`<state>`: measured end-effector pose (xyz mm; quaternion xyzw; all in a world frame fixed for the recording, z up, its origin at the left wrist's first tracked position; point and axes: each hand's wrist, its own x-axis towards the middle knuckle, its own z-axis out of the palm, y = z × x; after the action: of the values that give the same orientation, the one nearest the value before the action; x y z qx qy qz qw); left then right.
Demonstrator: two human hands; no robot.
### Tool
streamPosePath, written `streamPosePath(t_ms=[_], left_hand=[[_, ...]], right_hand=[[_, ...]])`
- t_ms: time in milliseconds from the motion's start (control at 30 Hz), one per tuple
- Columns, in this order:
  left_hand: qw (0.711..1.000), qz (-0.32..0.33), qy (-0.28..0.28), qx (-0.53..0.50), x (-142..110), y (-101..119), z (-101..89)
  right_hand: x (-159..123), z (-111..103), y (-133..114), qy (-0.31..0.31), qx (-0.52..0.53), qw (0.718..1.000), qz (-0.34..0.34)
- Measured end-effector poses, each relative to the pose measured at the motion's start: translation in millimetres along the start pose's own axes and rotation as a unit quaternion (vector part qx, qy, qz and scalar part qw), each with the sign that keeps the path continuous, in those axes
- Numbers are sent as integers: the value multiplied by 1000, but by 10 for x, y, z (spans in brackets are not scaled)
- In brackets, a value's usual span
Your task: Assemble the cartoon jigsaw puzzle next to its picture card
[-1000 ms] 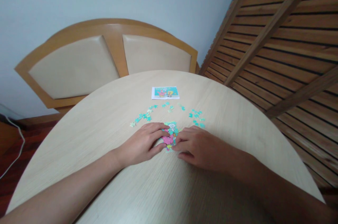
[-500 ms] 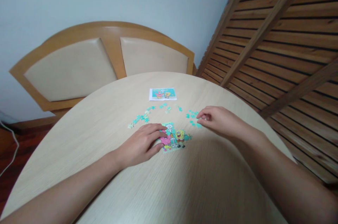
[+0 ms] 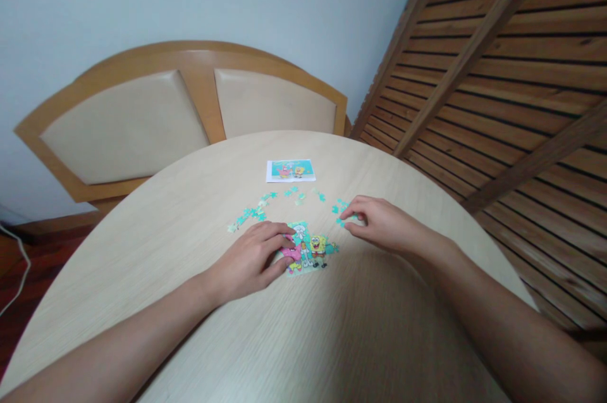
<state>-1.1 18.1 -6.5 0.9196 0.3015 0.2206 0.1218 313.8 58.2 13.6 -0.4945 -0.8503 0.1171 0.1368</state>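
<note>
My left hand [image 3: 258,257] lies on the left part of a partly joined jigsaw puzzle [image 3: 306,251], its fingers spread over the pink cartoon figure. A yellow square figure and a pale teal figure show uncovered to the right of it. A short teal row of pieces juts from the puzzle's right edge. Over a cluster of loose teal puzzle pieces [image 3: 337,208] hovers or rests my right hand [image 3: 374,219], thumb and forefinger curved with a small gap between the tips. I make out nothing held in it; some pieces are hidden behind its fingers.
More loose puzzle pieces [image 3: 253,212] lie in an arc at the left and beyond the puzzle. A printed picture sheet [image 3: 291,170] lies farther back on the round wooden table [image 3: 190,340]. Behind stand a padded chair back [image 3: 279,99] and a slatted wooden panel [image 3: 512,74].
My right hand has moved a little left over the loose teal pieces. The left hand stays on the puzzle, and the whole view has shifted slightly.
</note>
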Motion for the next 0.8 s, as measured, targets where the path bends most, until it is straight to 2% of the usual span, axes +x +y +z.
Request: streamPosePath(t_ms=[133, 367, 533, 800], left_hand=[[1000, -3, -1, 2, 6, 9, -15], [1000, -2, -3, -11, -3, 10, 0], [1000, 8, 1, -21, -16, 6, 16], [990, 98, -98, -28, -3, 72, -52]], right_hand=[[14, 9, -34, 1, -10, 1000, -1], [36, 90, 7, -2, 35, 998, -45], [44, 109, -8, 0, 37, 998, -42], [41, 145, -109, -1, 32, 998, -60]])
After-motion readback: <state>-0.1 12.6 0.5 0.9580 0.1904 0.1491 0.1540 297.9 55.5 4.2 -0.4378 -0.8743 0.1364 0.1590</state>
